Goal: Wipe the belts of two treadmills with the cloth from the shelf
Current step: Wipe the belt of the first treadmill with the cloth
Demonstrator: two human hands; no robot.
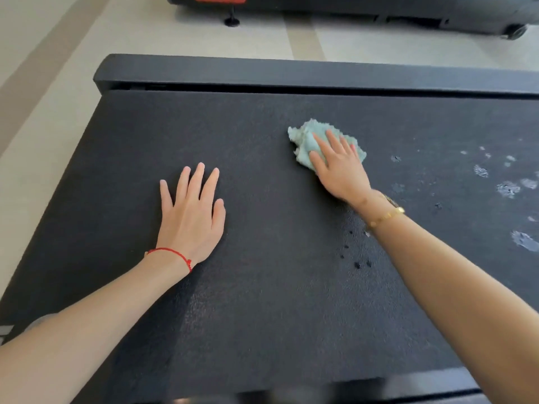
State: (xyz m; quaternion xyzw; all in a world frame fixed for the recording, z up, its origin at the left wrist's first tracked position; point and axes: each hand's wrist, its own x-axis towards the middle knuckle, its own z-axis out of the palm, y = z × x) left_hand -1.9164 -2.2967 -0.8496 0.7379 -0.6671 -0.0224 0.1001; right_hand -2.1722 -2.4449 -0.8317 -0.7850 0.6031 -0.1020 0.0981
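A black textured treadmill belt (277, 287) fills most of the view. My right hand (339, 167) presses a crumpled light-teal cloth (306, 141) flat against the belt, right of centre, fingers spread over it. My left hand (191, 212) lies palm-down on the bare belt to the left, fingers apart, holding nothing. Pale dusty smudges (507, 189) mark the belt at the right edge, and a few dark spots (357, 263) sit under my right forearm.
The treadmill's black side rail (291, 72) runs along the far edge of the belt. Beyond it is pale floor (145, 27), then the base of a second treadmill (350, 7) with a small foot (232, 21) and a wheel (514, 32).
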